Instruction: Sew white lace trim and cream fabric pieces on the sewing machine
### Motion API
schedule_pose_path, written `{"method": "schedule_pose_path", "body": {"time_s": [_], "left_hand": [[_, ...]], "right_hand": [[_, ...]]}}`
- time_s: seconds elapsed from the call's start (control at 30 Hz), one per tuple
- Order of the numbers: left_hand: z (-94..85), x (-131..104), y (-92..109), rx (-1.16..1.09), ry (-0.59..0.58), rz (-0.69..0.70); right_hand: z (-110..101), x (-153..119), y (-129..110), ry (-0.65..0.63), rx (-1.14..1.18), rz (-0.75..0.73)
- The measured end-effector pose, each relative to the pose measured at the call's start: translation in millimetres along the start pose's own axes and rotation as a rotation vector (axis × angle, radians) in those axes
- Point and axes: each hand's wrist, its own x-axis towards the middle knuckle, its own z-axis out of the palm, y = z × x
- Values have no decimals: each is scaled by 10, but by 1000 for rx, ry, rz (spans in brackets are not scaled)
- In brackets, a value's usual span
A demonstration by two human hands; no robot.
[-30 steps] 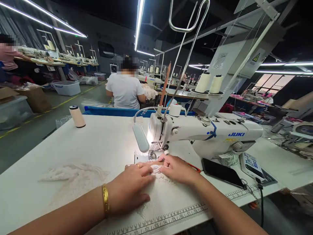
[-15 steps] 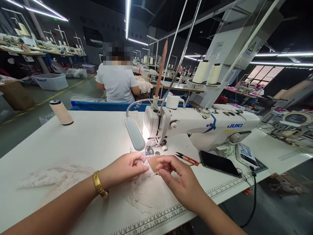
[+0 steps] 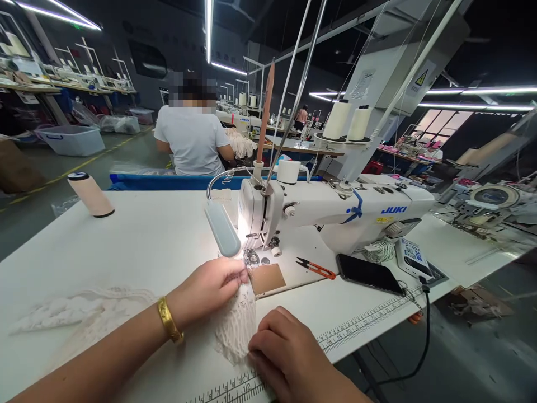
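A broad white sewing table (image 3: 138, 235) carries everything, with a printed ruler strip (image 3: 369, 322) along its near edge. Under the fingers (image 3: 235, 277) of the left hand (image 3: 210, 288) lies a strip of white lace fabric (image 3: 237, 322), its near end beneath the right hand (image 3: 285, 358). Just beyond the left fingertips stands a white JUKI sewing machine (image 3: 335, 212); a brown cardboard square (image 3: 267, 279) lies just right of them. Farther right lie red-handled thread snips (image 3: 312, 268), a black smartphone (image 3: 369, 274) and a coil of white cord (image 3: 380, 251). Far left of the fingers lies a pile of white lace (image 3: 71, 313); beyond it stands a cream thread cone (image 3: 90, 195).
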Motion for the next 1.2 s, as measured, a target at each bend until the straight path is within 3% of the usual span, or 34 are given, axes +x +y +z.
{"method": "schedule_pose_path", "body": {"time_s": [0.2, 0.4, 0.97, 1.2], "left_hand": [[26, -56, -47, 139, -54, -11], [29, -63, -89, 18, 40, -7], [71, -50, -92, 161, 5, 24], [10, -73, -23, 113, 102, -32]], "right_hand": [[52, 0, 28, -27, -48, 19], [-81, 57, 81, -35, 13, 75], [59, 27, 116, 0, -81, -16], [-153, 130, 97, -152, 80, 59]]}}
